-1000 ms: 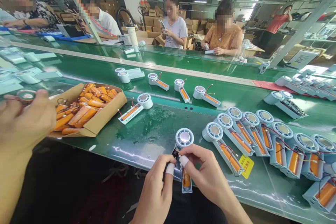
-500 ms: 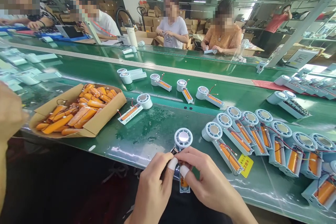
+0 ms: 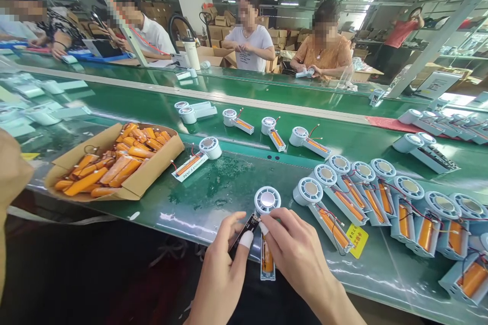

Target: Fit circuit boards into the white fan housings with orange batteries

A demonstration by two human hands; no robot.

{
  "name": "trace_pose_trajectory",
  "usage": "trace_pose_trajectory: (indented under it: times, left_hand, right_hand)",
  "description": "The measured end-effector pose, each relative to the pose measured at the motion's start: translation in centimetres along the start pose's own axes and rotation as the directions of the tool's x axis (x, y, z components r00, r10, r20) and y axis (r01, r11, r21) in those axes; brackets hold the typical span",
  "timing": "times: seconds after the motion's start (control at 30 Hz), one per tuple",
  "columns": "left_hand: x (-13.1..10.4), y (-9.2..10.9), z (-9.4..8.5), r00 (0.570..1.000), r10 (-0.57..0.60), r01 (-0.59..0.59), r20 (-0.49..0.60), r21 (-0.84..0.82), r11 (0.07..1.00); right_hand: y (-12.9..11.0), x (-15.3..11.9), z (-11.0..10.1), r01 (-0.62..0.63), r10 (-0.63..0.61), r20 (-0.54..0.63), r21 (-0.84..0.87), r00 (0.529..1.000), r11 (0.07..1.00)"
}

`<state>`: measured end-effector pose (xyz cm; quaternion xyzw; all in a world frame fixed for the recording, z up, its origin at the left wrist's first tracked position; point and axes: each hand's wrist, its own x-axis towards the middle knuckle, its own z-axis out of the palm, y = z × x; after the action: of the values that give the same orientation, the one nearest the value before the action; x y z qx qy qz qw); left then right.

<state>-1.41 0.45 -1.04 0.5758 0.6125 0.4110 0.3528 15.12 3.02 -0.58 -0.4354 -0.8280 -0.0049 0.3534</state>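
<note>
In front of me a pale blue handheld fan (image 3: pixel 267 200) lies with its round head away from me. Its open handle holds an orange battery (image 3: pixel 267 260) and reaches over the table's near edge. My left hand (image 3: pixel 224 259) grips a narrow black circuit board (image 3: pixel 245 229) between thumb and fingers, just left of the handle. At the board's far end, close to the fan head, the fingers of my right hand (image 3: pixel 297 244) are pinched together. What they pinch is too small and too hidden to make out. White covers sit on both my thumbs.
A cardboard box (image 3: pixel 156 175) of orange batteries stands left, with another open fan (image 3: pixel 209 147) beside it. Several open fans (image 3: pixel 335 226) crowd the right, by a yellow card (image 3: pixel 357 240). More fans lie on the green belt (image 3: pixel 152 99). A co-worker's arm (image 3: pixel 13 167) is at far left.
My left hand has tilted the circuit board into fuller view, its fingers opening outward. My right fingers have shifted onto the board's far end. Fans on the belt have slid slightly right.
</note>
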Motion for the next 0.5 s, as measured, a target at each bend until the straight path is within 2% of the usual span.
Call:
trace_pose_trajectory:
  times: [0.07,0.3,0.4,0.5]
  left_hand:
    - [-0.2,-0.2,0.1,1.0,0.018,-0.018,-0.02,0.03,0.999]
    - [-0.9,-0.5,0.4,0.976,0.194,-0.187,-0.097,0.08,0.979]
    - [-0.9,-0.4,0.4,0.99,0.117,-0.117,-0.085,0.003,0.993]
    - [-0.6,-0.2,0.1,1.0,0.012,-0.014,-0.021,-0.112,0.994]
  right_hand:
    - [-0.1,0.4,-0.3,0.014,-0.013,0.028,-0.042,1.0,0.999]
    - [-0.2,1.3,-0.8,0.085,-0.076,0.085,-0.112,0.993,0.99]
    - [-0.3,1.0,-0.3,0.067,-0.062,0.049,-0.089,0.997,0.994]
    - [-0.3,0.5,0.3,0.025,-0.025,-0.003,-0.032,1.0,0.999]
